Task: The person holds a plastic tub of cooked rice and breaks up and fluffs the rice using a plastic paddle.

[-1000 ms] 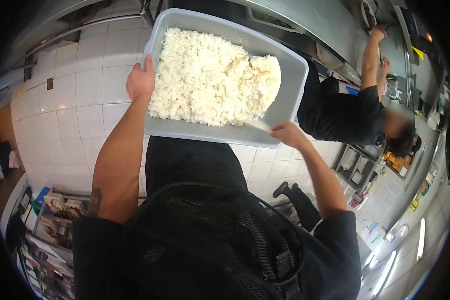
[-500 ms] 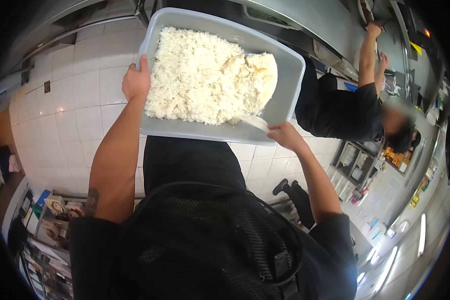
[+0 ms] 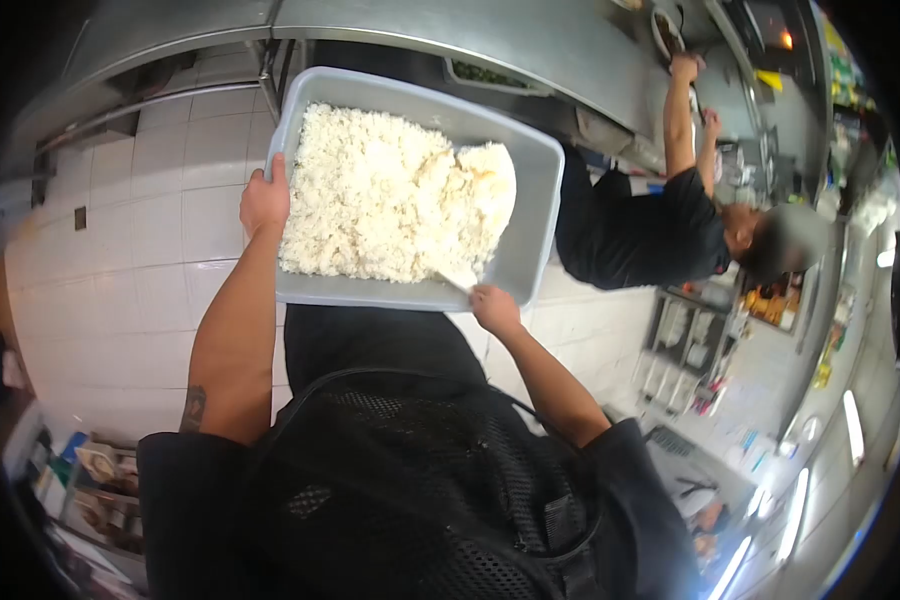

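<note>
The tub point(image 3: 532, 225), in the upper centre of the frame, is filled mostly with rice point(image 3: 360, 190). Heavy loading and stiff walls are suggested; the rim is perhaps slippery, best grasped at opposite ends. The rice looks soft, clumping and easily broken up. The tub's left rim is gripped by the left hand point(image 3: 265, 203), thumb uppermost, the forearm slanted up from lower left. The paddle point(image 3: 457, 279) is gripped in the closed right hand point(image 3: 496, 309) near the lower rim, elbow bent, its blade angled into the rice's lower edge.
</note>
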`<action>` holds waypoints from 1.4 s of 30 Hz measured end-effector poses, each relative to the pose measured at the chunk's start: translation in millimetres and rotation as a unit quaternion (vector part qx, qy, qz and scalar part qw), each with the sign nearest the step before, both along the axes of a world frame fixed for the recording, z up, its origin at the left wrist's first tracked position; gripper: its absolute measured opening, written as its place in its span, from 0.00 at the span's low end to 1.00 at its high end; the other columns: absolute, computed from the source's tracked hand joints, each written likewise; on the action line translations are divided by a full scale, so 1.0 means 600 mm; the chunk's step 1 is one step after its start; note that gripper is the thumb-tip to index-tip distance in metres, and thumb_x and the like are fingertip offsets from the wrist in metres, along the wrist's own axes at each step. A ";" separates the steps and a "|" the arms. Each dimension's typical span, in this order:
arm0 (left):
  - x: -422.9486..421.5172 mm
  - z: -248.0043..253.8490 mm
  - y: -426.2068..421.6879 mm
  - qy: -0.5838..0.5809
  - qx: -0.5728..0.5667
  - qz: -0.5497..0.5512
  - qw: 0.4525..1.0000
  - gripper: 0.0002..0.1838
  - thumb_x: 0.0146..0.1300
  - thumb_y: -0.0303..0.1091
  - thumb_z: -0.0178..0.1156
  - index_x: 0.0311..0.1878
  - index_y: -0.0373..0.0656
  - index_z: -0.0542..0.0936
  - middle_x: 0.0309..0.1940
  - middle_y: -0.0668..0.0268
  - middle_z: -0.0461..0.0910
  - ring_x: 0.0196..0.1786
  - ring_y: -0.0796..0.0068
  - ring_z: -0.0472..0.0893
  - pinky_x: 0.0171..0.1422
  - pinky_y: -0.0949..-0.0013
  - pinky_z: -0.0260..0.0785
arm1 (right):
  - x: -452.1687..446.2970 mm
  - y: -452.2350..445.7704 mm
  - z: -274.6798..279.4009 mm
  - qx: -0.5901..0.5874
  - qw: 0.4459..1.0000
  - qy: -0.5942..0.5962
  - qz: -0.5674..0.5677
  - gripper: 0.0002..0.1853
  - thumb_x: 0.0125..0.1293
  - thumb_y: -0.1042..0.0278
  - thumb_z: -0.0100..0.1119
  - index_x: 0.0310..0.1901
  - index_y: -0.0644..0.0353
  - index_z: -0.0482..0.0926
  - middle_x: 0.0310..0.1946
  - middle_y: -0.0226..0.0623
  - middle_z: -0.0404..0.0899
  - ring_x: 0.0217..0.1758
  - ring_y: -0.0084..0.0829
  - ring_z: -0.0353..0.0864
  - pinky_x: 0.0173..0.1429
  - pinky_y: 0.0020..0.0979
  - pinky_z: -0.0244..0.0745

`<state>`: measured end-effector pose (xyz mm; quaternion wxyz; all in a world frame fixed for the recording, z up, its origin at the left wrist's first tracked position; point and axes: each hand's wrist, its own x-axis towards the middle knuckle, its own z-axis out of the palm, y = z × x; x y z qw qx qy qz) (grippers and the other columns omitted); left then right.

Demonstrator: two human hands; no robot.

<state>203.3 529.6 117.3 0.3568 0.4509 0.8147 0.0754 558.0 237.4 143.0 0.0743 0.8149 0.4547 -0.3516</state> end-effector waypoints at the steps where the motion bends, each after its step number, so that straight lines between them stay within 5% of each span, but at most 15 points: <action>1: -0.002 -0.005 -0.004 0.005 0.024 -0.003 1.000 0.41 0.68 0.70 0.42 0.60 0.40 0.79 0.51 0.48 0.83 0.58 0.47 0.80 0.63 0.52 0.70 | 0.064 -0.023 -0.033 0.075 0.995 0.064 0.011 0.19 0.63 0.57 0.64 0.50 0.63 0.83 0.30 0.46 0.85 0.36 0.41 0.86 0.38 0.42 0.79; 3: -0.017 -0.007 -0.014 0.018 0.042 -0.013 0.999 0.40 0.68 0.70 0.42 0.59 0.40 0.79 0.51 0.49 0.84 0.57 0.47 0.81 0.62 0.52 0.71 | 0.081 0.046 0.078 -0.160 0.934 0.188 -0.259 0.22 0.61 0.57 0.69 0.53 0.60 0.83 0.19 0.30 0.75 0.18 0.23 0.72 0.20 0.30 0.63; 4: -0.014 0.000 -0.016 0.010 0.049 -0.011 0.999 0.39 0.68 0.70 0.43 0.59 0.41 0.79 0.50 0.49 0.84 0.56 0.47 0.81 0.62 0.52 0.71 | 0.064 0.074 0.137 -0.158 0.927 0.186 -0.284 0.20 0.61 0.62 0.71 0.54 0.60 0.83 0.17 0.21 0.66 0.13 0.14 0.56 0.16 0.23 0.46; 7: -0.011 0.013 -0.016 -0.010 0.035 -0.001 0.999 0.38 0.67 0.69 0.45 0.57 0.42 0.80 0.48 0.49 0.85 0.55 0.48 0.82 0.61 0.52 0.72 | 0.062 0.116 0.193 -0.137 0.948 0.188 -0.216 0.23 0.62 0.65 0.69 0.57 0.66 0.80 0.17 0.25 0.69 0.13 0.16 0.60 0.15 0.24 0.49; 14: -0.005 0.016 -0.002 0.012 -0.020 -0.010 1.000 0.39 0.64 0.71 0.48 0.54 0.42 0.82 0.46 0.51 0.85 0.54 0.49 0.82 0.60 0.52 0.72 | -0.094 0.173 0.018 -0.072 0.905 0.237 -0.346 0.19 0.60 0.66 0.69 0.50 0.67 0.81 0.18 0.28 0.70 0.14 0.18 0.63 0.15 0.27 0.53; 15: -0.002 0.013 -0.004 0.016 -0.023 -0.019 0.999 0.39 0.64 0.71 0.48 0.54 0.42 0.82 0.46 0.51 0.85 0.54 0.49 0.82 0.60 0.52 0.72 | -0.119 0.163 -0.014 -0.032 0.916 0.218 -0.337 0.22 0.57 0.64 0.70 0.51 0.68 0.81 0.20 0.33 0.75 0.18 0.23 0.69 0.21 0.31 0.63; 16: -0.001 0.010 -0.006 0.015 -0.017 -0.011 1.000 0.39 0.64 0.71 0.48 0.54 0.42 0.82 0.47 0.51 0.85 0.54 0.49 0.82 0.60 0.53 0.72 | -0.135 0.122 -0.089 0.080 0.955 0.153 -0.242 0.25 0.56 0.61 0.70 0.52 0.69 0.82 0.27 0.45 0.83 0.29 0.36 0.81 0.37 0.37 0.77; 17: -0.001 0.007 -0.003 0.013 -0.007 -0.005 1.000 0.39 0.64 0.72 0.48 0.54 0.42 0.82 0.47 0.51 0.85 0.55 0.48 0.82 0.61 0.53 0.72 | -0.180 0.117 -0.087 0.124 0.970 0.047 -0.204 0.26 0.56 0.59 0.69 0.52 0.69 0.82 0.38 0.54 0.86 0.46 0.47 0.86 0.55 0.39 0.77; 20: -0.001 0.001 -0.004 0.016 0.005 -0.012 1.000 0.40 0.64 0.72 0.47 0.54 0.41 0.82 0.47 0.50 0.85 0.55 0.48 0.82 0.61 0.52 0.72 | -0.166 0.127 -0.086 0.088 0.960 0.066 -0.259 0.25 0.58 0.60 0.69 0.53 0.69 0.82 0.42 0.56 0.85 0.49 0.46 0.85 0.55 0.38 0.76; 22: -0.002 0.002 -0.005 0.011 0.008 -0.024 1.000 0.40 0.64 0.72 0.47 0.54 0.41 0.82 0.48 0.50 0.85 0.55 0.48 0.82 0.61 0.52 0.72 | -0.083 0.136 -0.064 0.069 0.990 0.102 -0.067 0.25 0.57 0.57 0.67 0.53 0.64 0.84 0.46 0.57 0.85 0.53 0.49 0.84 0.60 0.39 0.76; 28: -0.003 0.006 0.001 0.002 -0.007 -0.029 1.000 0.40 0.65 0.71 0.47 0.53 0.40 0.82 0.48 0.50 0.85 0.55 0.47 0.82 0.61 0.52 0.72 | 0.053 0.234 0.233 -0.126 0.982 0.136 -0.036 0.25 0.56 0.57 0.68 0.51 0.66 0.85 0.34 0.42 0.86 0.32 0.30 0.81 0.41 0.32 0.77; 36: -0.004 0.005 -0.004 0.025 0.022 -0.019 0.999 0.39 0.65 0.71 0.47 0.51 0.40 0.82 0.48 0.48 0.84 0.55 0.46 0.81 0.60 0.50 0.72 | -0.004 0.232 -0.021 -0.078 0.985 0.142 -0.064 0.20 0.52 0.60 0.67 0.43 0.68 0.87 0.28 0.44 0.85 0.27 0.36 0.82 0.36 0.36 0.77; 39: -0.002 0.008 0.000 0.018 -0.004 -0.024 1.000 0.39 0.65 0.71 0.47 0.50 0.40 0.82 0.48 0.48 0.84 0.55 0.46 0.81 0.60 0.51 0.72 | -0.065 0.201 -0.042 -0.028 0.996 0.061 -0.052 0.15 0.55 0.62 0.60 0.39 0.62 0.87 0.40 0.57 0.85 0.43 0.57 0.85 0.48 0.48 0.79; 40: 0.002 0.005 -0.006 0.012 -0.002 -0.028 1.000 0.39 0.65 0.71 0.47 0.50 0.40 0.82 0.48 0.48 0.84 0.55 0.46 0.81 0.60 0.51 0.72 | -0.097 0.148 -0.053 0.069 0.995 0.031 -0.064 0.19 0.57 0.59 0.60 0.47 0.60 0.85 0.48 0.56 0.83 0.51 0.54 0.83 0.56 0.47 0.77; 42: 0.001 0.002 -0.005 0.012 0.029 -0.005 0.999 0.38 0.65 0.71 0.47 0.50 0.40 0.82 0.47 0.48 0.84 0.55 0.46 0.82 0.59 0.50 0.72 | -0.149 0.115 -0.041 0.031 0.992 -0.008 -0.121 0.22 0.60 0.59 0.60 0.53 0.60 0.82 0.53 0.55 0.81 0.57 0.54 0.81 0.62 0.45 0.75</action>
